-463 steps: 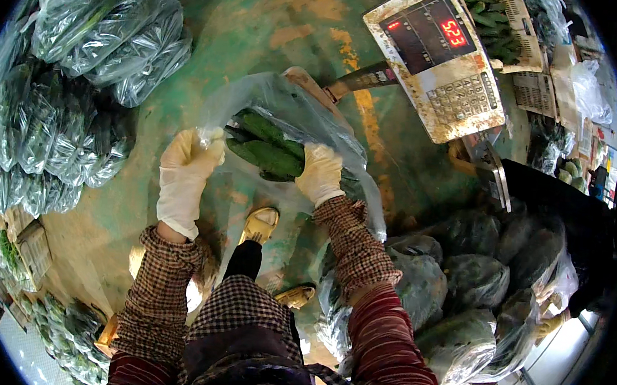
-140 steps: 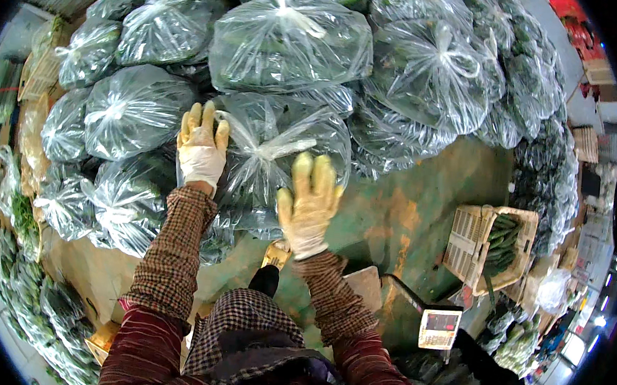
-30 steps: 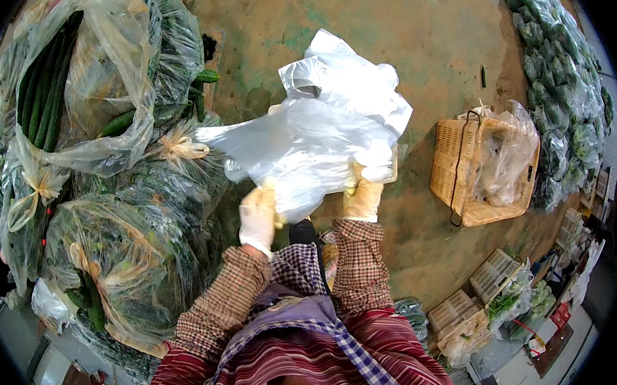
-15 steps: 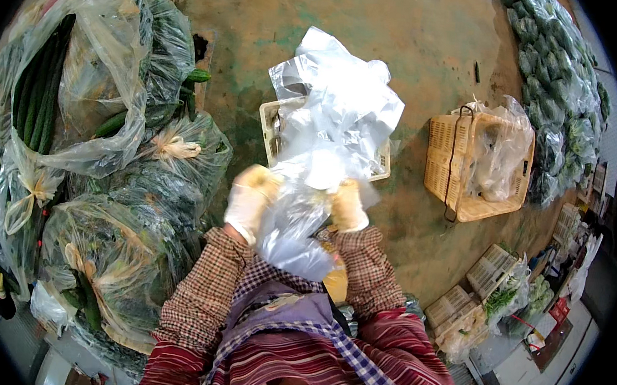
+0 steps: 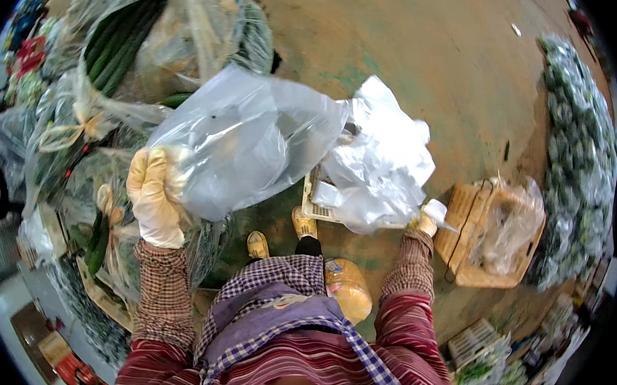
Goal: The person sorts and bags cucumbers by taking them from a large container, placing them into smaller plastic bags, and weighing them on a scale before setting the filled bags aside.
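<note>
My left hand (image 5: 155,200), in a whitish glove, is closed on the edge of a clear plastic bag (image 5: 244,145). The bag billows out in the air to the right of that hand. Its far end hangs near a pile of silvery-clear plastic bags (image 5: 386,151), which lies over a pale plastic crate (image 5: 317,209). At the pile's lower right is my right hand (image 5: 427,219), also gloved, with fingers closed. A whitish, translucent tip sticks out beside it; what it holds is too small and blurred to tell.
Large clear bags of long green cucumbers (image 5: 124,44) crowd the left side. A yellowish crate (image 5: 488,277) with crumpled plastic inside stands at right. Beyond it runs a long stack of bagged green produce (image 5: 575,161). A round yellow-orange object (image 5: 348,288) is by my feet.
My hands have moved widely apart. The left has swung left, carrying the bag, which is now spread and billowing; the right has gone right. The view has turned, and my shoes now show.
</note>
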{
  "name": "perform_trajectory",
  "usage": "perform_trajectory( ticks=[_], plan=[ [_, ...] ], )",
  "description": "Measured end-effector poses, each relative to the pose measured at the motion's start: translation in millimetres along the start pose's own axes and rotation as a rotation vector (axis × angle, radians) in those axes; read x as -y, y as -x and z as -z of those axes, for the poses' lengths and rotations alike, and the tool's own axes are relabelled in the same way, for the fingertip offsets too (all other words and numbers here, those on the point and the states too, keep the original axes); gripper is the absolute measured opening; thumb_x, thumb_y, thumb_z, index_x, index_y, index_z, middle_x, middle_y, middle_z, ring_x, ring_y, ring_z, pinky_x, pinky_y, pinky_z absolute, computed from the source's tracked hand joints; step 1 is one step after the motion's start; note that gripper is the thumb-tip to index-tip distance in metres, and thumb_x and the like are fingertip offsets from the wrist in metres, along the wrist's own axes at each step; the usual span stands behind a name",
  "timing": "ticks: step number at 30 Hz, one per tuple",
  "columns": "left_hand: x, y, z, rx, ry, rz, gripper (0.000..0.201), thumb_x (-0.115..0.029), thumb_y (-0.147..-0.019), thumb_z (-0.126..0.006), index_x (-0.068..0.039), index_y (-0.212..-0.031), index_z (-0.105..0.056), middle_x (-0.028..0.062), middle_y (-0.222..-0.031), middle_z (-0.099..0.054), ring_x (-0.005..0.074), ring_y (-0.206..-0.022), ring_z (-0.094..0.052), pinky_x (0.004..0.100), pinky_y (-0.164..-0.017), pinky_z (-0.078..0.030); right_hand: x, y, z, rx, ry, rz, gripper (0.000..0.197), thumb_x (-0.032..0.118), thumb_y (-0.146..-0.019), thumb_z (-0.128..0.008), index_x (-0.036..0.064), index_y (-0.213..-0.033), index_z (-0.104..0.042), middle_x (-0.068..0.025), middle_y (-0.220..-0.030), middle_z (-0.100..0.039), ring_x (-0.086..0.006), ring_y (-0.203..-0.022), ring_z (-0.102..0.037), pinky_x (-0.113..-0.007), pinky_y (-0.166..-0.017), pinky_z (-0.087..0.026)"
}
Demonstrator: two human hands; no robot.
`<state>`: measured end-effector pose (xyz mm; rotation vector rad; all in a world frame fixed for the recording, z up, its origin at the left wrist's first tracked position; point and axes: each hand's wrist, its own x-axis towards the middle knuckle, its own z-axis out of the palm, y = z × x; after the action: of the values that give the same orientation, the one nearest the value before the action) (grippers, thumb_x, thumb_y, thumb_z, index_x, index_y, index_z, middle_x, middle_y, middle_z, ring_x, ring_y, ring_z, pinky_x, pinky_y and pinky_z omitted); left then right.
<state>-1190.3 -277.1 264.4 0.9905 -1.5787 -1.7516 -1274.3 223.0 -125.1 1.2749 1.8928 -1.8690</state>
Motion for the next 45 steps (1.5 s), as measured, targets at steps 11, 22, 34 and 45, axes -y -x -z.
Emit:
perform_trajectory(
  ticks=[11,22,34,45],
  plan=[
    [-53.6,75.5,2.9,0.5,-0.636,-0.497,0.032,-0.019,-0.087,-0.061,0.001,-0.112,-0.057,0.0185,-0.091,-0.065,0.0297,-0.08,-0.065,0.0333,-0.071,-0.051,229.4,381.7,-169.0,1.36,0.087,-0.109,0.063,0.059,-0.09,-0.04,0.0016,-0.098,-0.064,-0.0053,-0.079,-0.067,-0.0114,-0.063,-0.059,-0.022,-0.056,-0.043],
    [-147.2,139.8,100.0,0.273,-0.74,-0.388,0.068,-0.05,-0.081,-0.061,0.0,-0.123,-0.042,0.0189,-0.119,-0.049,0.0326,-0.114,-0.048,0.0416,-0.095,-0.039,250.3,533.8,-220.8,1.508,0.113,0.484,0.012,0.012,-0.09,-0.051,0.0011,-0.087,-0.056,-0.0091,-0.078,-0.062,-0.0158,-0.069,-0.061,-0.028,-0.065,-0.052],
    [-141.2,280.8,279.1,0.298,-1.375,0.29,0.043,-0.042,-0.091,-0.043,-0.004,-0.095,-0.063,0.0154,-0.083,-0.063,0.0294,-0.08,-0.061,0.0419,-0.069,-0.048,235.3,613.2,-202.7,1.845,0.118,0.111,0.009,-0.002,-0.079,-0.049,0.0018,-0.083,-0.055,-0.0037,-0.073,-0.058,-0.0114,-0.061,-0.053,-0.024,-0.057,-0.044],
    [-85.7,449.7,300.1,0.957,-0.3,1.099,0.041,-0.039,-0.089,-0.047,-0.006,-0.106,-0.062,0.0143,-0.093,-0.065,0.0269,-0.086,-0.061,0.0415,-0.074,-0.048,211.0,586.6,-191.6,1.722,0.251,-0.067,0.024,-0.006,-0.075,-0.047,-0.0004,-0.096,-0.057,-0.0022,-0.076,-0.057,-0.0127,-0.061,-0.052,-0.025,-0.056,-0.043]
  ],
)
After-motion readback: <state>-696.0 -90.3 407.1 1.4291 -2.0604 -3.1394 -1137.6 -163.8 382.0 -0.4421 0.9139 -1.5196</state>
